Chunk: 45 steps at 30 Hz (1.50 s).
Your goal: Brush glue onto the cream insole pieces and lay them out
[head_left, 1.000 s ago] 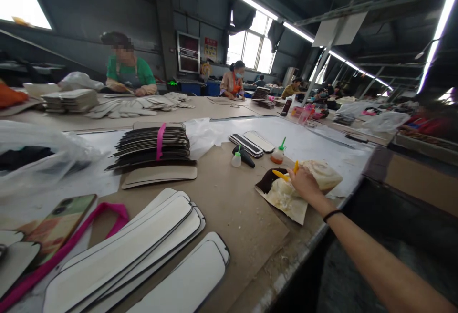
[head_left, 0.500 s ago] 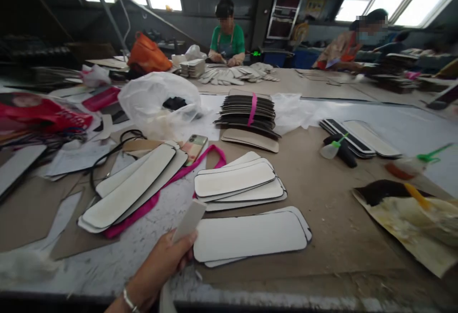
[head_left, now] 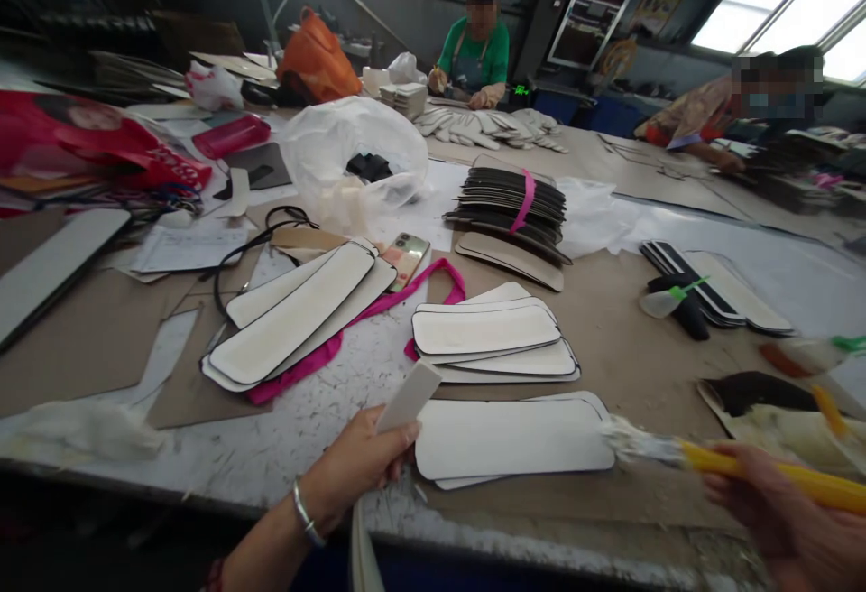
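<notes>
My left hand (head_left: 369, 461), a silver bangle at its wrist, is closed on a white strip (head_left: 409, 396). The strip's upper end sticks up past the thumb, and a pale length hangs below the hand. My right hand (head_left: 778, 506) grips a brush by its yellow handle (head_left: 744, 473). Its whitish, clotted bristles (head_left: 629, 439) are at the right end of the top white panel (head_left: 514, 439), which has rounded corners and a dark edge. At least one more panel lies under it. Just behind is a small fanned pile of similar panels (head_left: 483, 326).
Another fanned panel stack (head_left: 294, 312) lies left on a pink strap, near a phone (head_left: 408, 258). Behind stand a dark bundle tied in pink (head_left: 511, 199) and a plastic bag (head_left: 352, 141). Small bottles (head_left: 663, 301) lie right. Two people work across the table.
My right hand has come into view from the right with the brush, its bristles now at the panel's right end. My left hand still holds the strip. The whole view has shifted.
</notes>
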Motion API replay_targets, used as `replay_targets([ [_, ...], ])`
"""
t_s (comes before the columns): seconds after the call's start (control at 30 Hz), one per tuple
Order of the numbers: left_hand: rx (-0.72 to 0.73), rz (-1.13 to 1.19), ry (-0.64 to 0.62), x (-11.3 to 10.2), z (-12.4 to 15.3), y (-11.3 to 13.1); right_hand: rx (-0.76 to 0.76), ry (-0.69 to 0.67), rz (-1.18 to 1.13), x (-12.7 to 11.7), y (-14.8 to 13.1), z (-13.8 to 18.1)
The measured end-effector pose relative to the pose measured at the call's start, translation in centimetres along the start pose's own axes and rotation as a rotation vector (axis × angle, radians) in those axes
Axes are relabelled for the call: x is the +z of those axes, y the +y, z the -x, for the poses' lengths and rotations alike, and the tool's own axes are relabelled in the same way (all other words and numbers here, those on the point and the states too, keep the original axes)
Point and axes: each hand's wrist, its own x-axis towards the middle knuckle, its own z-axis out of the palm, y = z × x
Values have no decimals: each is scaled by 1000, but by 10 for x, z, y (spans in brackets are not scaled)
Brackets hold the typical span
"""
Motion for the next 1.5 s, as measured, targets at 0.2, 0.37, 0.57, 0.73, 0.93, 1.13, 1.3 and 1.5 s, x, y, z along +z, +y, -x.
replay_targets([
  [0.2, 9, -21, -39, -3, 1, -2, 108, -252, -185, 119, -24, 66],
  [0.37, 33, -7, -48, -5, -1, -7, 38, -255, -42, 123, -18, 66],
  [0.57, 39, -3, -62, -5, -2, -7, -77, -226, 32, 121, -27, 75],
  [0.73, 40, -8, -75, -5, -4, -8, -85, -257, 5, 145, -44, 92],
  [0.93, 26, 0, -76, -6, -4, -8, -100, -178, 102, 144, -42, 91],
  [1.13, 13, -5, -80, -7, -4, -7, -134, -216, 99, 142, -40, 93],
  [1.3, 26, -34, -67, -7, -5, -9, -157, -209, 103, 140, -35, 91],
  [1.5, 41, -68, -63, -7, -6, -14, -230, -91, 308, 101, -17, 70],
])
